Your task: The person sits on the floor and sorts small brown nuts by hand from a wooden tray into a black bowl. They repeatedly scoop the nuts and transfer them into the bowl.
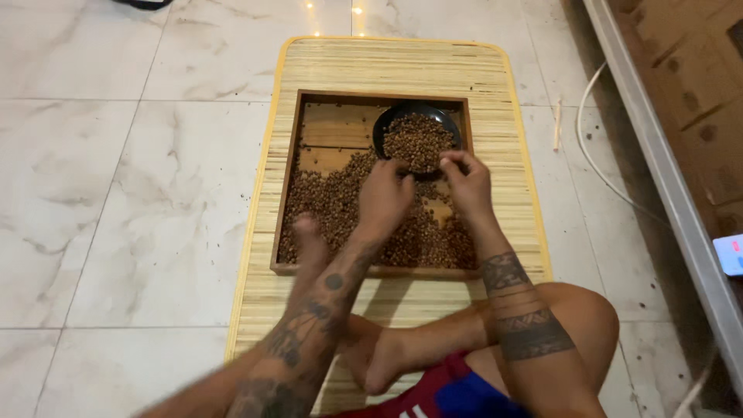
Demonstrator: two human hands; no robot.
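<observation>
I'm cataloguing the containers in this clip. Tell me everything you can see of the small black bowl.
The black bowl is small, round and shallow, dark with a slightly shiny rim; its material is unclear. It sits upright in the far right corner of the wooden tray, heaped with small brown beans like those spread across the tray. Its near edge is hidden behind the hands: the left hand and right hand are at its near rim, fingers curled, though contact cannot be confirmed.
</observation>
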